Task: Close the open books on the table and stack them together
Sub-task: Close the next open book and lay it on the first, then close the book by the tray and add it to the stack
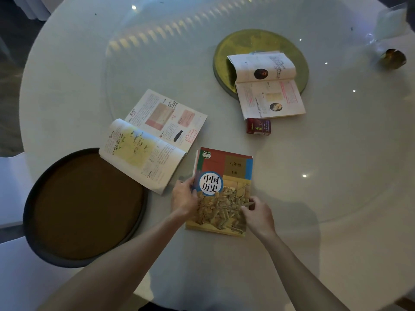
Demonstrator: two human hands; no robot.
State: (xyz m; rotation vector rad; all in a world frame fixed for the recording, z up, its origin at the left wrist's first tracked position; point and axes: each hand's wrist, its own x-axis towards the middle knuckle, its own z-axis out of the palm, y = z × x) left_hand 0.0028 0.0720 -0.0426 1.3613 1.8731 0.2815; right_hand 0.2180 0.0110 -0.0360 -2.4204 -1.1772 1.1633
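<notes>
Both hands rest on the closed book (224, 189): the left hand (184, 198) grips its left edge with fingers curled on the cover; the right hand (258, 213) presses loosely bent fingers on the lower right corner. At far left, a round dark tray (29, 205) overhangs the white table (314, 198). One open book (155, 138) lies partly on that tray. A second open book (269, 86) rests on a gold disc (226, 48), touching a red box (258, 126).
</notes>
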